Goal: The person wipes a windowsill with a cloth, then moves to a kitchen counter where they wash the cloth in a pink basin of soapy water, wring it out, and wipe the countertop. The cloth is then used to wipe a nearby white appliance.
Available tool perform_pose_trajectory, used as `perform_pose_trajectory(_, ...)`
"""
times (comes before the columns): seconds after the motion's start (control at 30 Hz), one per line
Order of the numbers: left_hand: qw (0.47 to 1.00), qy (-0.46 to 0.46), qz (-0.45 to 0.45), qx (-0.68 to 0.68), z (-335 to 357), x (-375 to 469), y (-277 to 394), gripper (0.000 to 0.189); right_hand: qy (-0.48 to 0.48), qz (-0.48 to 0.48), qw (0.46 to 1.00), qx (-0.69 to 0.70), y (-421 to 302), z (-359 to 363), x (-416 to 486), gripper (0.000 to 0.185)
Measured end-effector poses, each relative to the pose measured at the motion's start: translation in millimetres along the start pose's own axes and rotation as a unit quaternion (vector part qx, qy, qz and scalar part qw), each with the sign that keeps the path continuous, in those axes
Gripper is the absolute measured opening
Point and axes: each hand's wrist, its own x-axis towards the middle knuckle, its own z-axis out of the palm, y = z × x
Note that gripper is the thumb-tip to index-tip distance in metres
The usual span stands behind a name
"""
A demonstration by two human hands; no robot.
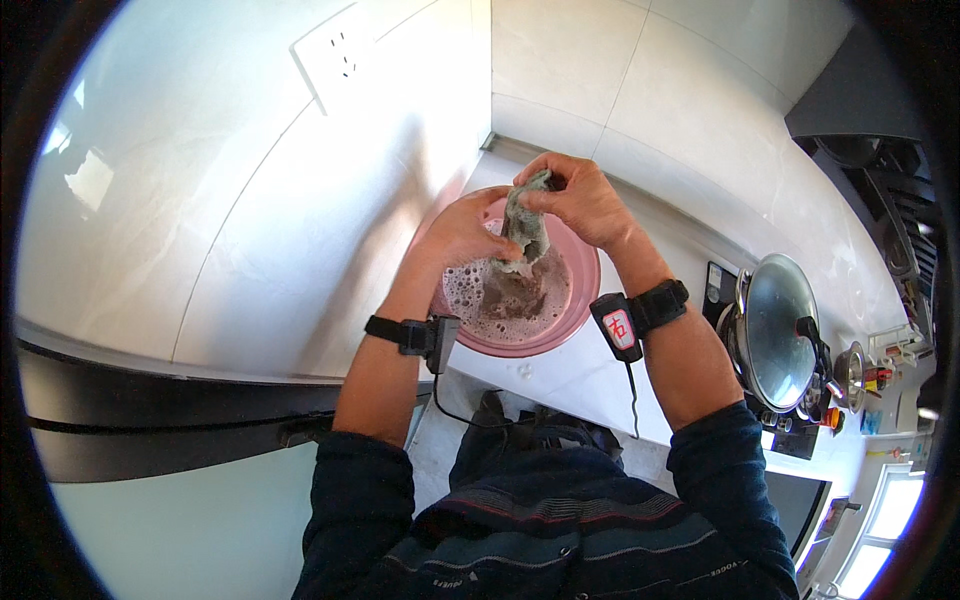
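A wet grey-green cloth [523, 223] hangs over a round pink plastic basin [587, 281], bunched between both hands. My right hand [577, 196] pinches its upper end above the basin's far right side. At the cloth's lower left, my left hand [469, 229] grips it between thumb and fingers. Murky, soapy water [517, 296] with white bubbles fills the lower part of the basin. The cloth's lower tip is close to the water; whether it touches cannot be told.
The basin stands on a white countertop [559, 382] in a wall corner. A glass-lidded pan [784, 330] is on the stove at right. A wall socket [337, 56] is at upper left. Cabled straps, the left strap [416, 336] and right strap [637, 319], circle my forearms.
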Motion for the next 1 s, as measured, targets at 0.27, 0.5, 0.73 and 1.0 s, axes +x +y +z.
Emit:
perform_pose_trajectory(0.27,0.986,-0.058,-0.088,-0.129,36.0,15.2,-41.3,0.049,0.023,-0.022,0.982,0.186,37.1,-4.4,-3.1,0.018)
perform_pose_trajectory(0.5,0.979,0.008,-0.094,-0.182,40.8,16.9,-56.7,0.046,0.112,0.078,0.959,0.248,103.8,-9.8,-18.6,0.013)
perform_pose_trajectory(0.73,0.971,0.064,-0.061,-0.221,46.7,24.2,-53.7,0.044,0.103,0.18,0.93,0.302,162.9,26.7,-40.4,0.013)
perform_pose_trajectory(1.0,0.993,0.039,-0.068,-0.083,42.1,19.8,-46.9,0.041,0.008,0.104,0.993,0.053,162.6,36.0,-37.7,0.046)
